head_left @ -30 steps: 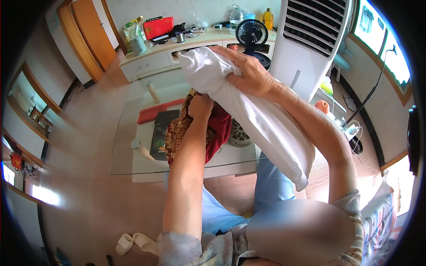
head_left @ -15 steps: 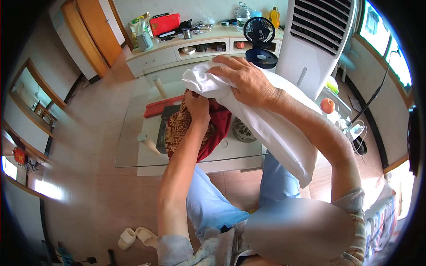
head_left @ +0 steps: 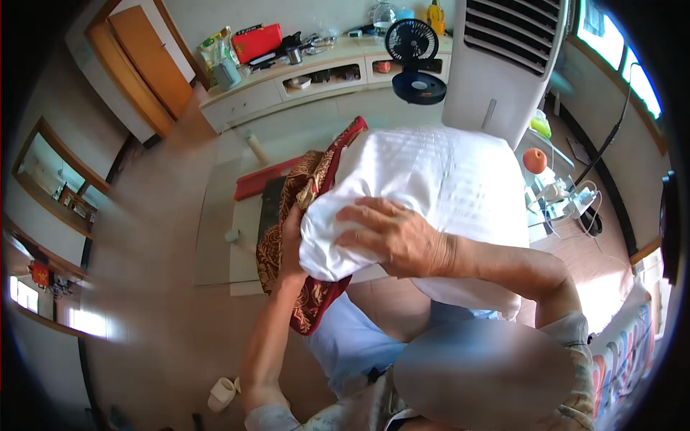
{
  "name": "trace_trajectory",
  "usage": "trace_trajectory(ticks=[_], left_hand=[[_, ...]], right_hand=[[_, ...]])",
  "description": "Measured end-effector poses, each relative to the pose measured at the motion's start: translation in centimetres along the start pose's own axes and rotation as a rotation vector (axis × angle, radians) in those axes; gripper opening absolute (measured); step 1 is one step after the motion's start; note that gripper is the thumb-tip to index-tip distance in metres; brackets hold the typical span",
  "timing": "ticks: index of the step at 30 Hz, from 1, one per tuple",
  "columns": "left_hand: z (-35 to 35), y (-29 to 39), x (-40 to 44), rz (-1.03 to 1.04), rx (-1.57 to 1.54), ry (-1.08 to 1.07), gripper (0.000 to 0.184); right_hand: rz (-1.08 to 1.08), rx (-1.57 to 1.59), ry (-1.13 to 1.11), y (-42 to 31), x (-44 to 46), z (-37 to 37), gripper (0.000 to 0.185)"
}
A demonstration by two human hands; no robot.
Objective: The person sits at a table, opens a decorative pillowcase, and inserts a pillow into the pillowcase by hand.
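Observation:
A white pillow (head_left: 460, 172) lies across the middle of the view, above my lap and the glass table, its left end bunched up. My right hand (head_left: 392, 233) is on top of that end, fingers bent and pressing into the white fabric. Along the pillow's left side hangs a red and gold patterned pillowcase (head_left: 314, 305). My left hand (head_left: 291, 241) grips the pillowcase at its edge, right against the pillow's end. Part of the left fingers is hidden behind the fabric. Some of the pillow's left end sits inside or against the case; I cannot tell how much.
Under the cloth stands a glass table (head_left: 215, 244) with a red brush (head_left: 251, 183) on it. Behind are a low cabinet (head_left: 248, 108), a black fan (head_left: 412, 43) and a white air cooler (head_left: 481, 100). Cables and a power strip (head_left: 578, 205) lie at the right. Slippers (head_left: 222, 394) rest on the floor.
The pillow has swung up and spread flat in front of me, its end lower and nearer. The pillowcase has opened out beside it. Both hands have moved down, and the view has shifted slightly.

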State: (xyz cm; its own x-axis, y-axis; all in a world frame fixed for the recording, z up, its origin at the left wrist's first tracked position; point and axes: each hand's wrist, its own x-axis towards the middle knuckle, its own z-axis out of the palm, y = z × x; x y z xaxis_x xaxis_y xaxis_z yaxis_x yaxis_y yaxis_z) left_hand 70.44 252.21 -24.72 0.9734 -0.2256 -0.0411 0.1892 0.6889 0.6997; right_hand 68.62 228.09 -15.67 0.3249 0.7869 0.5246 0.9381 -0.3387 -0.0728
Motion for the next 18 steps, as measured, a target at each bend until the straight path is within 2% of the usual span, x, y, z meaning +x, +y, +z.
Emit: trace_trajectory(ticks=[2, 6, 7, 8, 10, 11, 12, 14, 16, 18], left_hand=[[2.2, 0.8, -2.6, 0.183, 0.669, 0.136, 0.056], [3.3, 2.3, -3.6, 0.139, 0.694, 0.015, 0.064], [2.7, 2.6, -3.0, 0.219, 0.897, 0.029, 0.057], [2.6, 3.5, -2.8, 0.226, 0.895, 0.027, 0.057], [5.1, 5.9, -2.5, 0.128, 1.397, 0.010, 0.047], [5.4, 6.1, -1.9, 0.203, 1.530, 0.047, 0.042], [7.6, 7.0, -1.9, 0.191, 1.773, 0.126, 0.046], [9.1, 7.5, 0.1, 0.268, 1.988, 0.313, 0.048], [10.3, 8.0, 3.1, 0.482, 2.022, 0.372, 0.048], [8.8, 7.6, 8.2, 0.618, 1.974, 0.347, 0.048]], right_hand=[[-0.024, 0.029, -0.019, -0.5, -0.8, 1.6, 0.054], [-0.003, 0.074, -0.054, -1.1, -0.3, 2.0, 0.052], [-0.018, 0.078, -0.071, -1.0, -0.1, 1.9, 0.052], [-0.021, 0.072, -0.072, -1.0, 0.0, 2.0, 0.052], [-0.050, 0.067, -0.042, -1.2, -0.3, 2.7, 0.051], [-0.044, 0.049, -0.068, -1.6, -0.3, 2.7, 0.050], [-0.044, 0.044, -0.069, -1.8, -0.3, 2.9, 0.050], [-0.061, -0.003, -0.054, -2.0, -0.4, 3.4, 0.049], [-0.057, 0.011, -0.084, -2.0, -0.5, 3.3, 0.055], [-0.056, 0.006, -0.111, -2.1, -0.5, 3.2, 0.058]])
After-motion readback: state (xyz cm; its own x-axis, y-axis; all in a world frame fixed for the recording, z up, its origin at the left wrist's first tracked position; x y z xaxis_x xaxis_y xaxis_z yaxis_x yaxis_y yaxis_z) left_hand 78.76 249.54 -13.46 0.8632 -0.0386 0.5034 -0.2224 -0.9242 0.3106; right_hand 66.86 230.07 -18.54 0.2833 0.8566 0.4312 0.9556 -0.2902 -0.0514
